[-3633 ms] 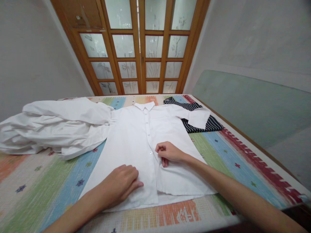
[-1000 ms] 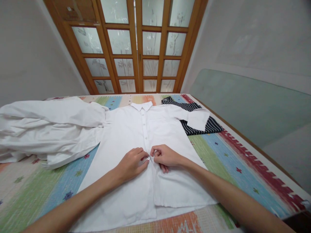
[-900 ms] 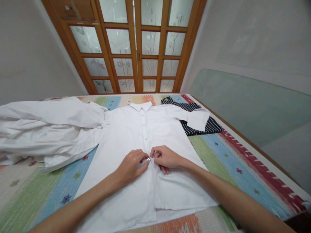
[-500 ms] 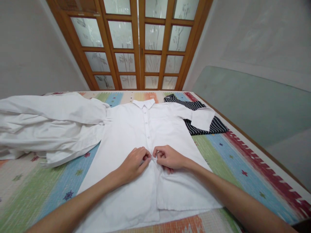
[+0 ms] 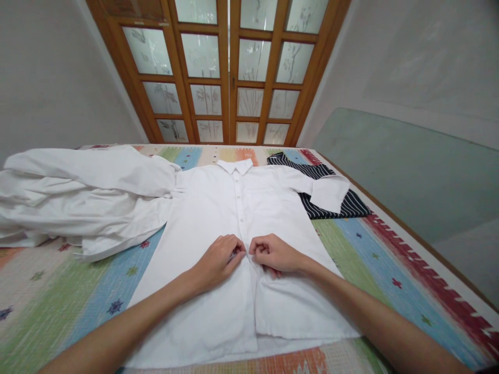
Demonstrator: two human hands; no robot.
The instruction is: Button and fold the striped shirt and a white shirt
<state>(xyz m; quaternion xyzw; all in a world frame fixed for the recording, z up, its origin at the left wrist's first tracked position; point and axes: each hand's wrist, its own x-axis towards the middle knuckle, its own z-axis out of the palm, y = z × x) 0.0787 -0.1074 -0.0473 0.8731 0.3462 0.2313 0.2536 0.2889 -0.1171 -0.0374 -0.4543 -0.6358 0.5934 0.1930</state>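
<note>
A white short-sleeved button shirt (image 5: 195,228) lies face up with its collar pointing away from me. Its upper front is closed by several small buttons, while the lower front edges part towards the hem. Halfway down the front opening, my left hand (image 5: 224,257) pinches the shirt's edge between thumb and fingers. Close beside it on the right, my right hand (image 5: 275,253) is closed on the other front edge, fingers curled. The fingertips nearly meet there, and a button between them, if any, is hidden.
White crumpled clothing (image 5: 89,192) lies to the left, touching the shirt. A folded black garment with white stripes (image 5: 354,205) lies partly under the right sleeve. Everything rests on a colourful striped cloth (image 5: 93,306). Glazed wooden doors (image 5: 230,78) stand behind.
The whole view has shifted slightly, so things sit a little further right. My right thumb and fingers have drawn a bit closer together at the front opening. The shirt lies as before.
</note>
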